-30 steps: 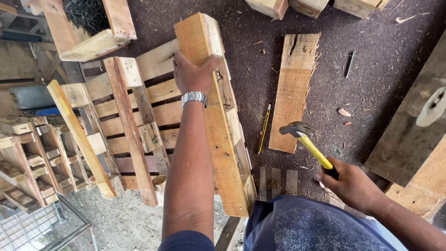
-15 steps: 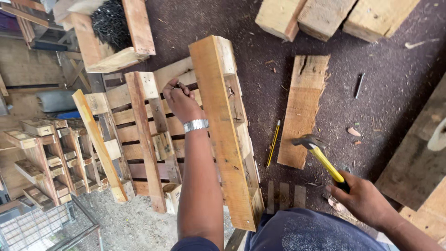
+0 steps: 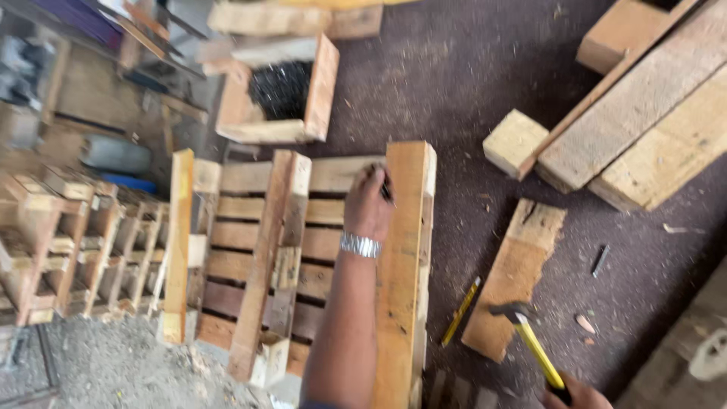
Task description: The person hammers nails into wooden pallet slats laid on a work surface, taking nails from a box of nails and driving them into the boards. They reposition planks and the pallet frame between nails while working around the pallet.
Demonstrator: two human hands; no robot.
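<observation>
Workshop floor: hands (image 3: pixel 369 203) on pallet (image 3: pixel 303 250), hammer (image 3: pixel 530 341).

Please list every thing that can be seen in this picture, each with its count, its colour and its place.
pallet: one, pale brown wood, standing on edge at centre left
wooden box: one, brown, filled with dark nails, above the pallet
short plank: one, light brown, on the dark floor right of the pallet
pencil: one, yellow, on the floor between pallet and short plank
wood block: one, pale, upper right
long beams: several, brown, upper right corner
hammer: one, yellow handle, dark head, lower right
wristwatch: one, silver, on the left wrist
left hand: on the pallet's top beam, pinching something small and dark
right hand: grips the hammer handle
</observation>
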